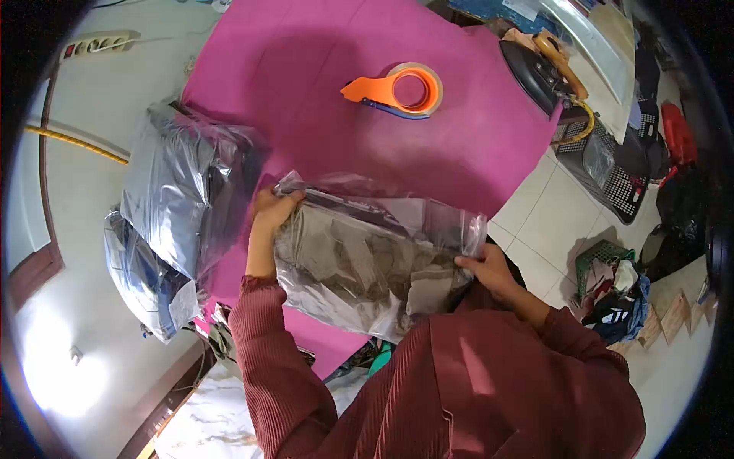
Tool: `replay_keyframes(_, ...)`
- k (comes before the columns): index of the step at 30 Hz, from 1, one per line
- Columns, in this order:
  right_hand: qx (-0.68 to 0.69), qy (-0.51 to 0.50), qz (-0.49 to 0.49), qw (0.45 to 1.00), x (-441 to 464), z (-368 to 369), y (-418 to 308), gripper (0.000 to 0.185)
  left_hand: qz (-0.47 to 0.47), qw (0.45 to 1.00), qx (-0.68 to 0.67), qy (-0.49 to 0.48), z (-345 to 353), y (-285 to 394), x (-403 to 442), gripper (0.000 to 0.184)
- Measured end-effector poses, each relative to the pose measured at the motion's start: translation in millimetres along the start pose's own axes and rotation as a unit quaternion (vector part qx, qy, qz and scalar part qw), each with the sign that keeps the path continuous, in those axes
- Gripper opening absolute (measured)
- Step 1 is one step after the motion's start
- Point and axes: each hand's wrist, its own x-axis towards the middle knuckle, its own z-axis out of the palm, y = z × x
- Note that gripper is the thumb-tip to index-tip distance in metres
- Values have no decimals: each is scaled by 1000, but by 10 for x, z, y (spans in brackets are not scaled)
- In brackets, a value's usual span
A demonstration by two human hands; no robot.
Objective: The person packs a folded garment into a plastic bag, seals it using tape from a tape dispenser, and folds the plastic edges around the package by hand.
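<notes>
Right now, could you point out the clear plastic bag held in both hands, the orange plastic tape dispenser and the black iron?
Clear plastic bag (359, 256): head view, middle of its upper face.
Orange tape dispenser (384, 90): head view, body beside the roll.
Black iron (526, 71): head view, its dark body.

Single head cam, worn by the person, facing forward and steeply down, wide lens with curved black edges cutting the frame's corners. Fairly near the work: wearer's top (497, 375) fills bottom centre and lower right, closest to lens, left hand (275, 208) and right hand (493, 273) sit around mid-frame with bag (355, 260) between, and pink table (321, 130) runs from there to the top edge. Wide enough to also catch power strip (95, 46) upper left and tiled floor (535, 199) right of centre, both farther off.
</notes>
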Motion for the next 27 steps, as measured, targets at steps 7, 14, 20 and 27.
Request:
replay_keyframes(7, -115, 122, -197, 966, 711, -6, -884, 23, -121, 981, -109, 109, 127, -750, -489, 68)
replay_keyframes(14, -61, 68, -234, 968, 890, -177, -1147, 51, -93, 873, -432, 208, 427, -1655, -1716, 60)
replay_keyframes(20, -16, 43, -91, 995, 929, -100, -1109, 62, -201, 792, -570, 82, 1264, -2540, -1974, 53)
replay_keyframes(27, -2, 13, 18, 1000, 839, 174, -1116, 63, 50, 690, -721, -29, 900, -1903, -1868, 51)
